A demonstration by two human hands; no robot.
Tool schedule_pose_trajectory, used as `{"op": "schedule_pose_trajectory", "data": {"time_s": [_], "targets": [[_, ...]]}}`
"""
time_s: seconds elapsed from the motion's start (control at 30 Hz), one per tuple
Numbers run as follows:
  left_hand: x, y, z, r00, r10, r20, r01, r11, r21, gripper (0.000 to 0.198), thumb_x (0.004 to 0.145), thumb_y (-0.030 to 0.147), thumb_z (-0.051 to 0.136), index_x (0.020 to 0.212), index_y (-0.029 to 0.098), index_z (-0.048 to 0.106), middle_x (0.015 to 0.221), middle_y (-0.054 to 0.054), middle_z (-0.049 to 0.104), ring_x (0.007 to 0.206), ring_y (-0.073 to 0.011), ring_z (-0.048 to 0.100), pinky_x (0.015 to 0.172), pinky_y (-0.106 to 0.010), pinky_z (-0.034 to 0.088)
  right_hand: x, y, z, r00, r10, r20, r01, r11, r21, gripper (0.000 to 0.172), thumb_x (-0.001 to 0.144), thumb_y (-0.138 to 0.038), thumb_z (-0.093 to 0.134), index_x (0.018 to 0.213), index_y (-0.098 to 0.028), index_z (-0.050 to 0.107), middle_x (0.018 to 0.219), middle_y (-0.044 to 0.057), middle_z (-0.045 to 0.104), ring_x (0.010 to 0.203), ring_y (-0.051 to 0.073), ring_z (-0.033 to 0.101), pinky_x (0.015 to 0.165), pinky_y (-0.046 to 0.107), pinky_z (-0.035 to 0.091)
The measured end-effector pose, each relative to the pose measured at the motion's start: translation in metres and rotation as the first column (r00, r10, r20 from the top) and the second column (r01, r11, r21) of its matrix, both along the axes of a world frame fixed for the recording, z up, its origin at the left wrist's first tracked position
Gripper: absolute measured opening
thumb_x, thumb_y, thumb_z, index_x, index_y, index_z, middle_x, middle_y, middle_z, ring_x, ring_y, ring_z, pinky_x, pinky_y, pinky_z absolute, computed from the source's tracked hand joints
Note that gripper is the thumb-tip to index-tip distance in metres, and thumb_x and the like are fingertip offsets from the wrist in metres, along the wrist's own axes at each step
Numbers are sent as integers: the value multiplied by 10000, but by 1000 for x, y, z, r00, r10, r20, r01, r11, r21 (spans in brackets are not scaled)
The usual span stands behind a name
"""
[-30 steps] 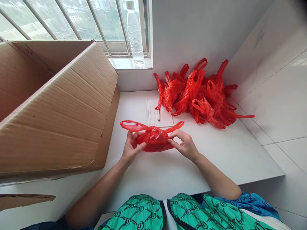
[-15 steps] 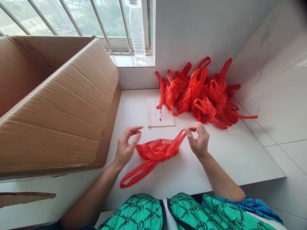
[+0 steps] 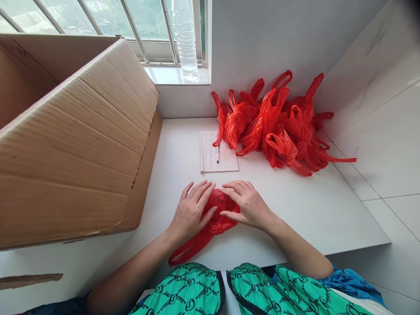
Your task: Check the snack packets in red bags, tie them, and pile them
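A knotted red plastic bag [image 3: 220, 225] lies on the white table in front of me, one handle loop trailing toward the lower left. My left hand [image 3: 194, 210] rests on the bag's left side, fingers stretched out. From the right, my right hand [image 3: 247, 204] touches the bag with thumb and fingers apart. Both hands are open and partly cover the bag. What the bag contains does not show, and its other handle is hidden by my right hand.
A heap of red plastic bags [image 3: 275, 127] sits against the wall at the back right. Before it lies a notebook [image 3: 226, 159] with a pen [image 3: 218, 154]. A large open cardboard box [image 3: 98, 144] stands on the left. A water bottle [image 3: 186, 43] is on the windowsill.
My right hand has let go of the bag's handle and moved left onto the bag. My left hand has come right onto it, fingers now stretched. The view has shifted slightly.
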State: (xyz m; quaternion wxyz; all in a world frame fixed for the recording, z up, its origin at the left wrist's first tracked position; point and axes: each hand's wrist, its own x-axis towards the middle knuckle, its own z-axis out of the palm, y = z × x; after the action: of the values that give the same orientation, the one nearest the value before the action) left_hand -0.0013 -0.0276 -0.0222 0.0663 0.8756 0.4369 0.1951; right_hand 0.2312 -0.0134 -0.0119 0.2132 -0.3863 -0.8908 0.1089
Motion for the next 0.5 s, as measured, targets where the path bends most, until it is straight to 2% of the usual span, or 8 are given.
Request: {"op": "schedule_pose_trajectory", "data": {"time_s": [0.07, 0.1, 0.2, 0.27, 0.33, 0.5], "targets": [[3, -3, 3, 1000, -8, 25, 7, 999, 36, 536, 988, 276, 445, 1503, 175, 334, 1471, -116, 490, 1424, -229, 372, 1204, -466, 241, -8, -9, -3, 998, -27, 52, 26, 999, 21, 593, 913, -470, 584, 1381, -112, 513, 1409, 180, 543, 1291, 309, 485, 1082, 502, 375], [4, -5, 1, 1000, -25, 14, 24, 999, 33, 551, 988, 288, 446, 1509, 161, 322, 1488, -122, 470, 1437, -232, 353, 1203, -458, 246, -13, -13, -6, 996, -34, 85, 33, 999, 20, 636, 923, -472, 559, 1422, -87, 468, 1462, 190, 492, 1348, 316, 436, 1129, 520, 323], [7, -9, -12, 995, -67, -74, 65, 998, -25, 707, 979, 452, 460, 1546, 103, 224, 1567, -161, 338, 1477, -280, 269, 1209, -481, 224, -22, -23, -19, 982, -44, 182, 49, 999, -23, 770, 936, -504, 493, 1517, -36, 305, 1570, 207, 328, 1462, 323, 283, 1191, 565, 212], [9, -11, -22, 992, -61, -113, 55, 997, -55, 778, 971, 524, 440, 1561, 94, 170, 1593, -168, 275, 1489, -297, 232, 1216, -496, 195, -24, -25, -27, 975, -46, 218, 59, 997, -52, 811, 939, -517, 464, 1545, -32, 228, 1599, 201, 252, 1490, 320, 220, 1195, 579, 197], [9, -11, -27, 991, -46, -130, 37, 997, -71, 751, 987, 493, 409, 1570, 106, 135, 1606, -153, 243, 1498, -286, 208, 1225, -493, 172, -25, -24, -31, 971, -43, 234, 62, 995, -72, 824, 943, -522, 447, 1557, -37, 189, 1614, 191, 205, 1503, 312, 183, 1201, 581, 188], [10, -9, -26, 988, -32, -148, 22, 998, -63, 673, 1006, 364, 377, 1572, 102, 123, 1617, -138, 216, 1509, -262, 175, 1233, -479, 157, -25, -22, -30, 970, -47, 237, 73, 992, -103, 828, 949, -549, 423, 1562, -47, 180, 1619, 180, 187, 1508, 306, 170, 1207, 579, 180]]}}
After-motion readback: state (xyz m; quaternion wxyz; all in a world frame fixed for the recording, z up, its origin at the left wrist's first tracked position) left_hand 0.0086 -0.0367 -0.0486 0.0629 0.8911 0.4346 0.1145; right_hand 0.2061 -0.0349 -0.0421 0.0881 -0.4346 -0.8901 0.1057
